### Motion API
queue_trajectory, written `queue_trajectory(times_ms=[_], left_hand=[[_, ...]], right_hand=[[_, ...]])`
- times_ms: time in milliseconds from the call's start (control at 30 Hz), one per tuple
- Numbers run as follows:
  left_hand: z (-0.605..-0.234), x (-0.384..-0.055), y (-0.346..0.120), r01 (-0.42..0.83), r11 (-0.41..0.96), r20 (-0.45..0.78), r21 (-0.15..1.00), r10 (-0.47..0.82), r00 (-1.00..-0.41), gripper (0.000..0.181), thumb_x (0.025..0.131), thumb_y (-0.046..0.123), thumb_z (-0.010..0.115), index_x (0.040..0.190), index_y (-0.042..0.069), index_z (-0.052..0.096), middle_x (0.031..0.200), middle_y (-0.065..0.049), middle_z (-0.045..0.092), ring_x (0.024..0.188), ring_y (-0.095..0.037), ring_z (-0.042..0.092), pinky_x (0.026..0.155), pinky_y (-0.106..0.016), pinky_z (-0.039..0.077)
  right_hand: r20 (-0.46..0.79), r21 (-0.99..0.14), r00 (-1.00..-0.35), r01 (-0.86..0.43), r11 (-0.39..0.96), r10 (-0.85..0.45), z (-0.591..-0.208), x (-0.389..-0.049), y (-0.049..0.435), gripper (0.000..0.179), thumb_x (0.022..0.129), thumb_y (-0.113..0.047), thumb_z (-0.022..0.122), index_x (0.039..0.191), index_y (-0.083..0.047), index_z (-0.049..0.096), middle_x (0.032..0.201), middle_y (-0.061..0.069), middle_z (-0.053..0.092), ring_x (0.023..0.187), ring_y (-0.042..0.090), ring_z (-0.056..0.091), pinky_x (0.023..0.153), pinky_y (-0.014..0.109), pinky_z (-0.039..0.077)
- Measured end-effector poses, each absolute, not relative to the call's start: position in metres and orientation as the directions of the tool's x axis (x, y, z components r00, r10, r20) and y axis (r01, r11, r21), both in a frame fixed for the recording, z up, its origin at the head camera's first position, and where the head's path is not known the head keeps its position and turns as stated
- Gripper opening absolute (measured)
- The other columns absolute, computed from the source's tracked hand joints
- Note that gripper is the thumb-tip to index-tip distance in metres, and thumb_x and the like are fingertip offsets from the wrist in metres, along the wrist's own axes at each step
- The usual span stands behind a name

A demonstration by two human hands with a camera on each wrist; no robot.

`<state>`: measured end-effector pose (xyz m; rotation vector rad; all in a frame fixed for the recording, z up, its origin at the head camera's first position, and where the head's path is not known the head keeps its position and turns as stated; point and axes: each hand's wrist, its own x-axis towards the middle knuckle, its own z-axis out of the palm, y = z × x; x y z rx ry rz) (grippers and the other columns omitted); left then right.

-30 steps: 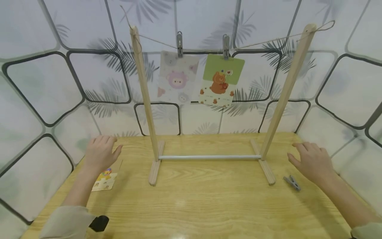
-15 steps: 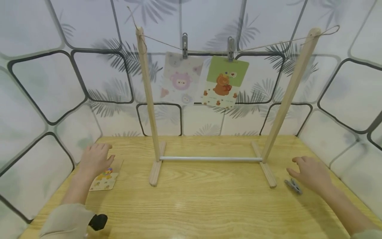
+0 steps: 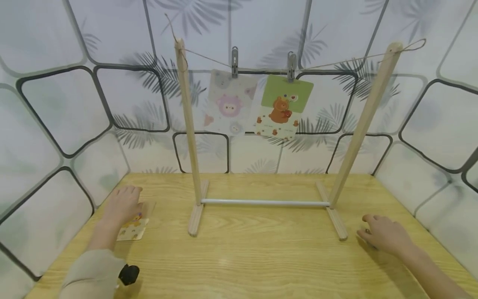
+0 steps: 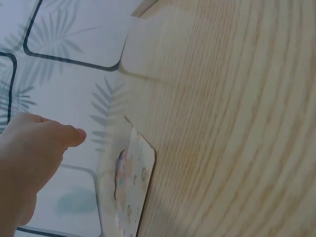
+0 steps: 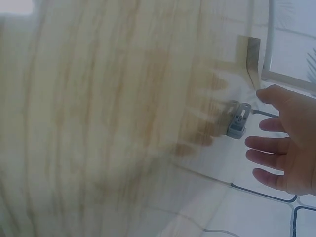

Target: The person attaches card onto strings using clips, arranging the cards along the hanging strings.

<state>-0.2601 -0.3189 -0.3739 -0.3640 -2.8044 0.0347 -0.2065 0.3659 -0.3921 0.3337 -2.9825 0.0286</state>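
Observation:
My left hand (image 3: 122, 205) hovers over a small picture card (image 3: 132, 232) lying at the table's left side, covering part of it in the head view. In the left wrist view the thumb stands apart from that card (image 4: 136, 182). On the right, my right hand (image 3: 386, 234) is low over a grey clothespin (image 5: 239, 121), which it mostly hides in the head view. The right wrist view shows loosely bent fingers and thumb close around the clothespin, with a gap between. Neither hand holds anything.
A wooden stand with two posts (image 3: 190, 124) and a white crossbar (image 3: 265, 202) is in the middle. From its string (image 3: 209, 58), clothespins (image 3: 234, 62) hold a pale card (image 3: 229, 104) and a green bear card (image 3: 284, 110). A patterned cloth backdrop (image 3: 254, 153) surrounds the wooden table (image 3: 239, 265).
My right hand has come down towards the clothespin, which it now mostly covers. My left hand has sunk lower over the card. The head view has shifted slightly.

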Motion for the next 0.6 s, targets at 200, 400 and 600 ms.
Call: queue_trajectory(times_ms=[200, 400, 600], left_hand=[[-0.376, -0.265, -0.320, 0.206, 0.978, 0.182, -0.016, 0.206, -0.961, 0.042, 0.083, 0.008, 0.057, 0.118, -0.013, 0.048, 0.118, -0.033, 0.050, 0.110, -0.051, 0.042, 0.094, -0.062, 0.029], [-0.379, -0.269, -0.321, 0.212, 0.977, 0.116, 0.003, 0.210, -0.971, 0.042, 0.085, 0.006, 0.052, 0.122, -0.013, 0.045, 0.123, -0.034, 0.046, 0.114, -0.053, 0.038, 0.096, -0.063, 0.025], [-0.386, -0.275, -0.324, 0.216, 0.976, 0.069, -0.007, 0.216, -0.974, 0.045, 0.083, 0.004, 0.054, 0.124, -0.013, 0.045, 0.124, -0.035, 0.046, 0.114, -0.054, 0.039, 0.095, -0.064, 0.025]], right_hand=[[0.109, -0.014, -0.967, -0.235, 0.972, -0.232, -0.396, -0.209, 0.364, 0.035, 0.081, -0.024, 0.065, 0.100, 0.004, 0.059, 0.085, 0.016, 0.062, 0.073, 0.033, 0.061, 0.055, 0.048, 0.048], [0.089, -0.017, -0.962, -0.259, 0.966, -0.257, -0.402, -0.209, 0.362, 0.020, 0.081, -0.015, 0.064, 0.093, 0.000, 0.060, 0.078, 0.007, 0.058, 0.065, 0.022, 0.057, 0.051, 0.037, 0.046], [0.121, -0.019, -0.950, -0.292, 0.956, -0.288, -0.402, -0.207, 0.357, 0.006, 0.080, -0.009, 0.064, 0.079, -0.007, 0.058, 0.072, 0.001, 0.054, 0.060, 0.012, 0.049, 0.049, 0.029, 0.042]])
